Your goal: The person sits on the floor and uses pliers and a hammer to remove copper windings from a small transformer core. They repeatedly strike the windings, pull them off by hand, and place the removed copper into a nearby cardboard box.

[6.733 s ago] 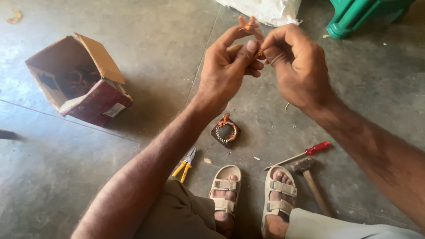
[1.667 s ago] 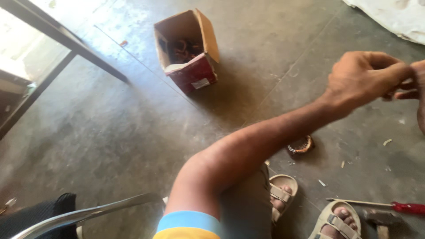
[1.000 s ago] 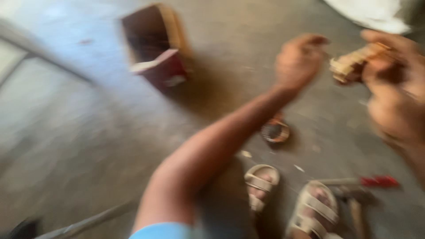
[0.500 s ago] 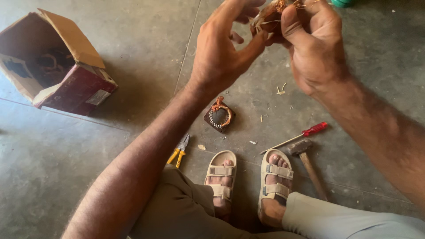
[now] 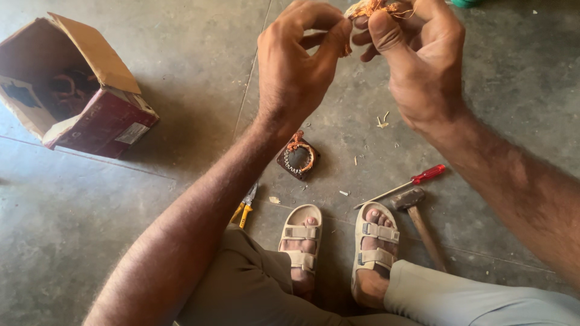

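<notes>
copper wire tuft [image 5: 371, 8] sits pinched between left hand [image 5: 299, 63] and right hand [image 5: 423, 60] fingertips.

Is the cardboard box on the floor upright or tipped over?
Tipped. The cardboard box lies on its side on the floor, flaps open, dark parts visible inside.

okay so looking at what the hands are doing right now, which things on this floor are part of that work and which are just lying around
In hand:
- left hand and right hand, both pinching a tangle of copper wire

Lying about, untouched:
- wound motor part on the floor
- red-handled screwdriver
- hammer
- yellow-handled pliers
- open cardboard box
</notes>
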`<state>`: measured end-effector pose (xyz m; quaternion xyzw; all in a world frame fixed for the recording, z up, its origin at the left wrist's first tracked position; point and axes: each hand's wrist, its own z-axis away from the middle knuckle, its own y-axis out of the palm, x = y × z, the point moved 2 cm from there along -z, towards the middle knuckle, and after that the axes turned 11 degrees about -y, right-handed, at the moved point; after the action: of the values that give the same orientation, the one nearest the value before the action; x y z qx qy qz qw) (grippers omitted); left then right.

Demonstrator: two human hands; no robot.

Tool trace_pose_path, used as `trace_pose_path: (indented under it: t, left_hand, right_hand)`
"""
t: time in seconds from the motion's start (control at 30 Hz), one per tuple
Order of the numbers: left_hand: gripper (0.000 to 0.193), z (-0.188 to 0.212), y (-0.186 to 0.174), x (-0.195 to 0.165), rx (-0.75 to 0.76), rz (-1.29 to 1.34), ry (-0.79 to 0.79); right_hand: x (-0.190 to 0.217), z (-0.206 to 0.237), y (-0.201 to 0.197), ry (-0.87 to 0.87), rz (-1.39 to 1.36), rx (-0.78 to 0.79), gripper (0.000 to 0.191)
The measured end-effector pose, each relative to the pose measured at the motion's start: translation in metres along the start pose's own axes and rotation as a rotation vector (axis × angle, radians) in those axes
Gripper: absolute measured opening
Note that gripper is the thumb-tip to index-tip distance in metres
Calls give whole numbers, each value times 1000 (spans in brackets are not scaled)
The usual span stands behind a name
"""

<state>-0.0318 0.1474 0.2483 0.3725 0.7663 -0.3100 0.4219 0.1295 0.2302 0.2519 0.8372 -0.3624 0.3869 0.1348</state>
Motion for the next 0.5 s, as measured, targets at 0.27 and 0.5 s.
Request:
trace_pose_path:
  t: [0.27, 0.5]
  left_hand:
    - [8, 4, 7, 2, 19, -82, 48]
    - [8, 3, 8, 15, 20, -134, -102]
  right_hand:
    - [-2, 1, 1, 11, 156, 21, 34]
    - [-8, -6, -6, 165, 39, 144, 34]
